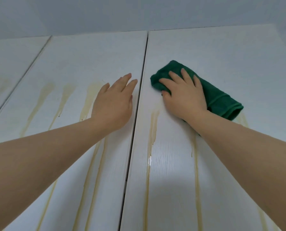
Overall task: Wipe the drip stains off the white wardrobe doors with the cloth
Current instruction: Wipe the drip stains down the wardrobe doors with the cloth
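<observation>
Looking up along white wardrobe doors [89, 54] streaked with yellowish drip stains [153, 129]. Pressing a folded dark green cloth [222, 99] against the right-hand door [214, 50] with the right hand [185, 95], fingers spread flat across the fabric and thumb lying at its lower left edge. Holding the cloth high on that door, just beside the dark gap [143, 77] between the two panels, with one end of the fold sticking out past the wrist to the right. Resting the left hand [113, 104] on the neighbouring door, just left of the gap, palm to the surface, fingers straight and close together, holding nothing. Showing a clean-looking patch directly below and left of the cloth, with streaks starting under it and running down out of frame. Showing broader streaks beside and below the left hand, and fainter ones on a third door [9, 57] at far left. Topped by a plain pale surface [139, 12] above the doors.
</observation>
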